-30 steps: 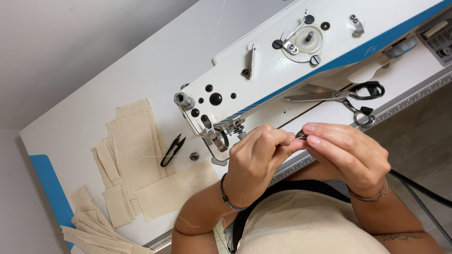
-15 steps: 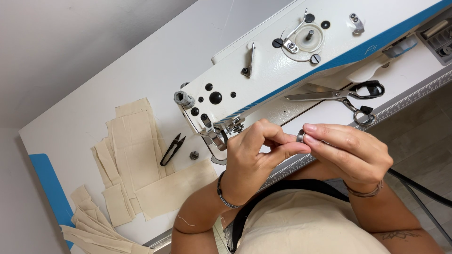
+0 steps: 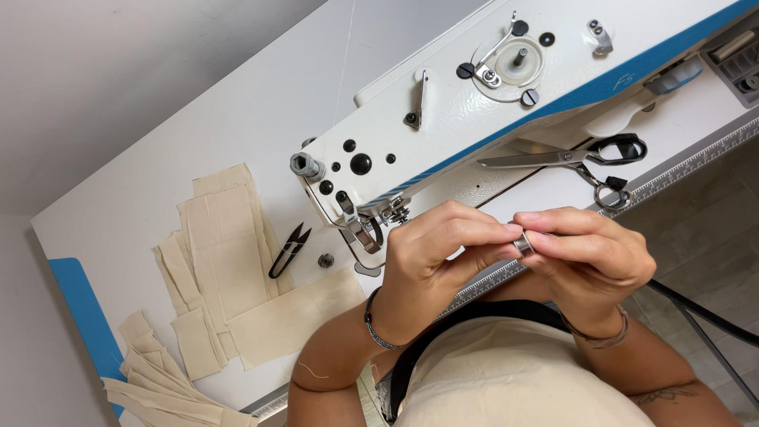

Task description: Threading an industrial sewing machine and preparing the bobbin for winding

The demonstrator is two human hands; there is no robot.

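I am holding a small metal bobbin (image 3: pixel 523 244) between the fingertips of both hands, just above the near edge of the white table (image 3: pixel 237 119) and in front of the sewing machine (image 3: pixel 474 103). My right hand (image 3: pixel 589 261) is curling over it with fingers pinched together on the bobbin; my left hand (image 3: pixel 431 265) is coming in from the other side, thumb and forefinger closing on the same piece, wrist bent upward. Both forearms are rising from my lap, elbows tucked close to my body. The machine's needle end is sitting just beyond my left knuckles. Large scissors (image 3: pixel 569 158) are lying near the table's edge beyond my right hand. Small thread snips (image 3: pixel 288 251) and a pile of cream fabric pieces (image 3: pixel 229 269) are lying well to the left, with bare tabletop beyond them.
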